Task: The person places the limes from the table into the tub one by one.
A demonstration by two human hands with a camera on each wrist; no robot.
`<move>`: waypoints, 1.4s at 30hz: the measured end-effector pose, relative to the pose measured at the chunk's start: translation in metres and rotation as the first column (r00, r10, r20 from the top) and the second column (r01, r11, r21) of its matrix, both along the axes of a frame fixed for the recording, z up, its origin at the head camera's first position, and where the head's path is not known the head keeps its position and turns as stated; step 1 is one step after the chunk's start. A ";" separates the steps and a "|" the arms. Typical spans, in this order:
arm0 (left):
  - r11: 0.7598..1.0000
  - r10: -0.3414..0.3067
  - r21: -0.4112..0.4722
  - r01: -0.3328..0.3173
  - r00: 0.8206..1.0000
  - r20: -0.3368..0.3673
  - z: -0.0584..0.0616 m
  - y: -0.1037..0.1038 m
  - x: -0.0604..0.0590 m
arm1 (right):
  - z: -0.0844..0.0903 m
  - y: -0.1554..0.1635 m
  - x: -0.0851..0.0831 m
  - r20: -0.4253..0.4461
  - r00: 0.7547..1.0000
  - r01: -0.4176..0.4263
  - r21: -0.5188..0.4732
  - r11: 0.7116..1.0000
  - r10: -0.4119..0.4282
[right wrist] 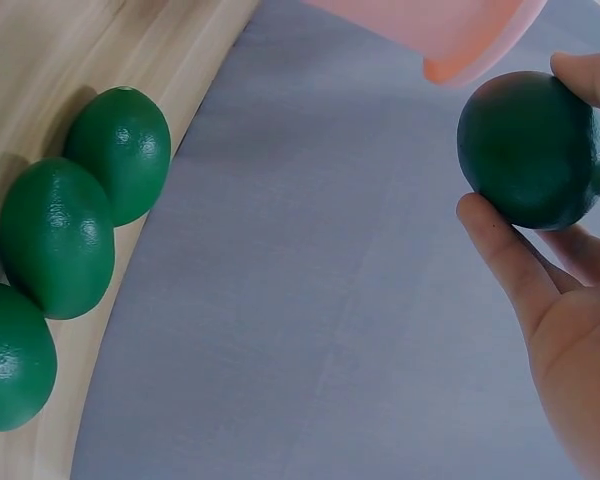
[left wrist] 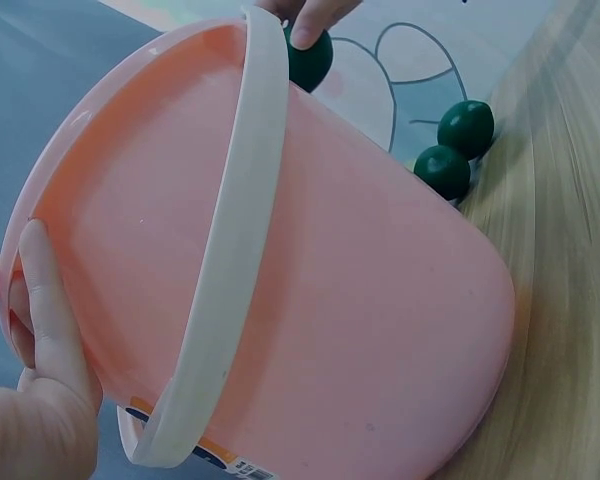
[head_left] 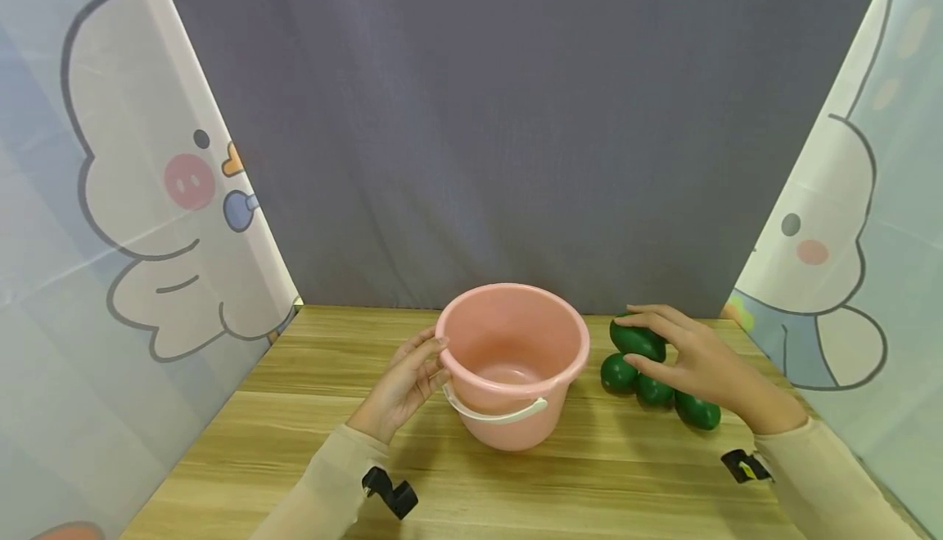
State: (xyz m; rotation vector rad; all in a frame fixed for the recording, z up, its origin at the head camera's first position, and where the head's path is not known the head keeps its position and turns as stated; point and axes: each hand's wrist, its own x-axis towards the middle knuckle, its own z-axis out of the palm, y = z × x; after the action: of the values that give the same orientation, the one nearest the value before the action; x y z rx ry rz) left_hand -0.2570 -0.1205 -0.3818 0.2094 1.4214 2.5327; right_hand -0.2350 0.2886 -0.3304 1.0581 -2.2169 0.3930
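The left hand (head_left: 403, 384) rested against the rim of a pink bucket (head_left: 513, 360), its fingers nearly straight and touching the rim's outer edge without curling round it. The bucket stood upright on the wooden counter (head_left: 295, 458), its white handle (head_left: 495, 413) hanging down the near side. The right hand (head_left: 700, 364), on the bucket's far side from the left hand, gripped 1 green fruit (head_left: 638, 341) between thumb and fingers, lifted off the counter. Just below that hand, 3 more green fruits (head_left: 656, 389) lay side by side on the counter.
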 end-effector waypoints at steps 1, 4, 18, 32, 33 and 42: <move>1.000 0.000 -0.002 0.000 1.000 0.002 0.000 0.000 0.000 | 0.000 0.000 0.000 0.001 1.000 0.000 0.000 1.000 0.000; 1.000 0.003 -0.007 -0.003 1.000 0.006 0.000 -0.001 0.000 | 0.001 -0.001 -0.001 0.007 1.000 -0.005 -0.003 1.000 0.005; 1.000 0.000 -0.011 0.000 1.000 0.001 0.001 -0.001 -0.001 | 0.006 -0.006 -0.001 0.009 0.999 -0.033 -0.033 0.999 0.033; 1.000 0.011 -0.011 -0.011 1.000 0.002 0.001 0.000 -0.001 | 0.006 -0.010 -0.007 0.036 0.999 -0.026 -0.043 0.999 0.028; 1.000 0.010 -0.012 -0.010 1.000 0.001 0.001 0.000 -0.001 | 0.006 -0.011 -0.008 0.022 0.999 -0.036 -0.044 0.998 0.037; 1.000 0.010 -0.015 -0.010 1.000 0.000 0.001 -0.001 -0.001 | 0.009 -0.019 -0.009 0.039 0.999 -0.033 -0.059 0.998 0.036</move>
State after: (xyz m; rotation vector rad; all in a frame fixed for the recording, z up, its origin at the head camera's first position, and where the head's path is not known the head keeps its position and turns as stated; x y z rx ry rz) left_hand -0.2575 -0.1214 -0.3809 0.2006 1.4440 2.5291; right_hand -0.2443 0.2697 -0.3213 1.0671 -2.2111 0.4955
